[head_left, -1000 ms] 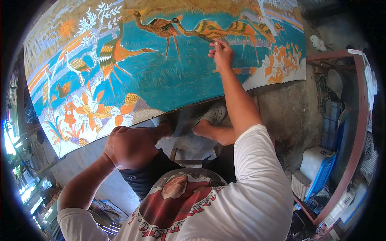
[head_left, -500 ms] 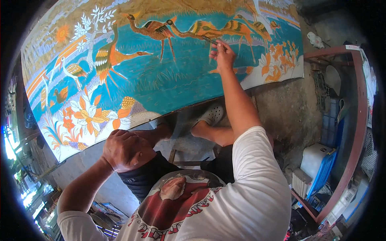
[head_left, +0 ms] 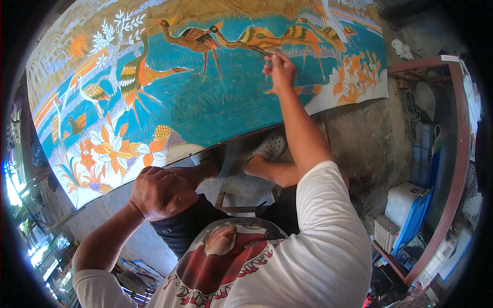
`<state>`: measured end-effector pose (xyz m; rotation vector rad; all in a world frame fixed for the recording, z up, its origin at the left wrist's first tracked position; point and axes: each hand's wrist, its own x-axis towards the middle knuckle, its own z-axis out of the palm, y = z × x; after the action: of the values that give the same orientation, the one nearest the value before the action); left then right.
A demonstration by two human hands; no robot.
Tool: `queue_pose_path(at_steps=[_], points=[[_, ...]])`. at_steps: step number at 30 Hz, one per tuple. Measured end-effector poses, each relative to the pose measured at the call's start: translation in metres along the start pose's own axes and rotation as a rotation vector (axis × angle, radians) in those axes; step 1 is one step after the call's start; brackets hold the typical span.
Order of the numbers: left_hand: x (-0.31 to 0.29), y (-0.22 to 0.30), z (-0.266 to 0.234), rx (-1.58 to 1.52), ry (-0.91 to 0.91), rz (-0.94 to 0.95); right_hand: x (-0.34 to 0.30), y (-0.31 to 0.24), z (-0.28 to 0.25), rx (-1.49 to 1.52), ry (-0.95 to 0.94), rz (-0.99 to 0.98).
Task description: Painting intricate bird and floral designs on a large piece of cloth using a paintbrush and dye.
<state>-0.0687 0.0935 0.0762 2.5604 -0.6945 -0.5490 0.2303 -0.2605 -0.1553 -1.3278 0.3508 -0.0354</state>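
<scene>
A wide, flat sheet painted with a teal lake (head_left: 215, 115) spreads before me.
On its upper middle stretches an orange, long-necked bird with yellow-and-black wings (head_left: 257, 37). My bare, bent left knee (head_left: 189, 195) lies under my bare left hand (head_left: 156, 191); I cannot tell whether its fingers grip. My bare right hand (head_left: 281, 71) pinches, thumb and fingers together, a thin, dark, stick-shaped tool (head_left: 262, 51), its tip at the bird's underside; contact is unclear.

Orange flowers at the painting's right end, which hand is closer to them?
Right. The right hand, holding a thin tool, is left of the orange flowers; the left hand rests on the left knee, farther left and lower.
</scene>
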Motion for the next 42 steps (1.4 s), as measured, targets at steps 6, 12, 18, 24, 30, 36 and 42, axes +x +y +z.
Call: queue_pose_path(at_steps=[6, 12, 18, 24, 30, 36, 42], points=[[-0.002, 0.005, -0.002, 0.01, -0.013, 0.003, -0.003, -0.006, 0.004, -0.116, -0.024, 0.037], [-0.002, 0.001, 0.001, 0.028, 0.015, -0.002, 0.002, -0.004, -0.007, -0.01, 0.028, 0.014], [0.0, 0.0, -0.001, 0.018, -0.001, 0.003, 0.002, -0.009, -0.007, -0.08, 0.072, 0.024], [0.004, 0.005, -0.002, 0.04, -0.027, -0.018, -0.021, -0.046, -0.04, 0.191, 0.038, 0.059], [0.006, 0.008, 0.002, 0.119, -0.033, -0.023, -0.092, -0.089, -0.162, 0.433, -0.072, 0.053], [0.011, 0.015, 0.017, 0.165, -0.075, -0.08, -0.216, -0.105, -0.354, 0.397, 0.261, 0.033], [0.009, 0.029, 0.034, 0.299, -0.116, -0.1, -0.38, -0.071, -0.531, -0.002, 0.854, 0.242]])
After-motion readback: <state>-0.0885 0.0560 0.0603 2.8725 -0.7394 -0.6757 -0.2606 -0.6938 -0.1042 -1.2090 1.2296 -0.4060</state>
